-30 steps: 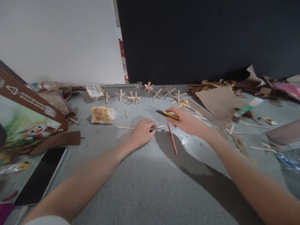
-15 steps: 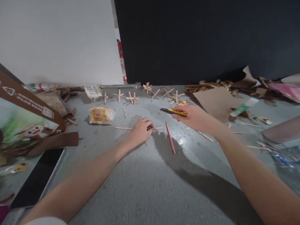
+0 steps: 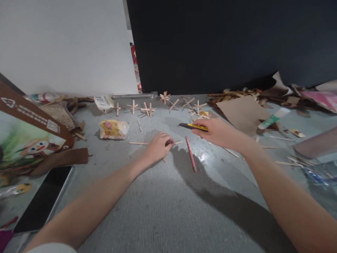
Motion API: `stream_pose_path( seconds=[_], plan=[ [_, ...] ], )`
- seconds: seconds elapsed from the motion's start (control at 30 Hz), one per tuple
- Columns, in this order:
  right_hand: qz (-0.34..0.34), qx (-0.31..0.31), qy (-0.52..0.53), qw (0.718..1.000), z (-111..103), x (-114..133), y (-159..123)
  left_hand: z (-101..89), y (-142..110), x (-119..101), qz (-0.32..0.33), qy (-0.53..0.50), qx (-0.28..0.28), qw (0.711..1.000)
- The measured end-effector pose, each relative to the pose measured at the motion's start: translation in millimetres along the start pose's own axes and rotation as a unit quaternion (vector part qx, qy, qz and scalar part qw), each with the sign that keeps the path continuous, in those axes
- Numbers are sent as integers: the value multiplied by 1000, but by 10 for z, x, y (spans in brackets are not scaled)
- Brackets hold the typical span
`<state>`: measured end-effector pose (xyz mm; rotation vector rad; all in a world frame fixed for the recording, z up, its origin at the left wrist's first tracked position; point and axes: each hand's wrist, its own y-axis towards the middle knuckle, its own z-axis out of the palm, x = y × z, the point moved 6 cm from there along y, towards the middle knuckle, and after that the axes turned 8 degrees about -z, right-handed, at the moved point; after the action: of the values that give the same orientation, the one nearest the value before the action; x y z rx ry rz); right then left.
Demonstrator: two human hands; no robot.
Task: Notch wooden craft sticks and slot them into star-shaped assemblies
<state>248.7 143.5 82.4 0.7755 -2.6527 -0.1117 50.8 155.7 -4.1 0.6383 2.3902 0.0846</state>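
Note:
My left hand point(image 3: 159, 144) rests on the grey tabletop, its fingers closed in a pinch around a wooden craft stick point(image 3: 178, 143), whose end pokes out to the right. A stick length point(image 3: 138, 143) also shows left of this hand; whether it is the same piece is hidden. Another stick end point(image 3: 164, 160) peeks out below the palm. In my right hand point(image 3: 214, 130) is a yellow-and-black utility knife point(image 3: 193, 127), held above the table with its tip pointing left. Between and below the hands lies a red patterned pencil point(image 3: 191, 154).
Several star-shaped stick assemblies point(image 3: 145, 109) stand along the back. A yellow wrapped packet point(image 3: 113, 129) lies left of centre, a phone point(image 3: 43, 200) near left. Brown card point(image 3: 243, 114), a glue stick point(image 3: 273, 118) and loose sticks point(image 3: 281, 138) lie right. A brown printed bag point(image 3: 31, 130) stands left.
My right hand has lowered the knife very slightly toward me. The stick end at my left fingertips looks a little more tilted. The view itself has shifted a touch.

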Motion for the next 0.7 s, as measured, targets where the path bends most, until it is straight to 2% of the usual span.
stream_pose_path(
  seconds=[0.13, 0.27, 0.37, 0.43, 0.53, 0.63, 0.7],
  plan=[
    [2, -15, 16, 1000, -16, -7, -13, 15, -29, -65, 39, 40, 19, 998],
    [9, -18, 30, 999, -48, 8, -46, 17, -57, -111, 52, 35, 35, 997],
    [17, -1, 28, 999, -50, 28, -66, -3, -54, -95, 23, 6, 39, 999],
    [21, 16, 30, 999, -32, 48, -69, -44, -38, -57, -5, -24, 19, 1000],
    [33, 46, 49, 997, 17, 74, -68, -71, -14, -28, -8, -25, 0, 1000],
    [34, 62, 54, 996, 65, 78, -74, -20, -5, -13, -7, 7, 33, 999],
    [29, 51, 56, 997, 92, 52, -83, -8, -11, -1, -18, -8, 47, 999]
  ],
)
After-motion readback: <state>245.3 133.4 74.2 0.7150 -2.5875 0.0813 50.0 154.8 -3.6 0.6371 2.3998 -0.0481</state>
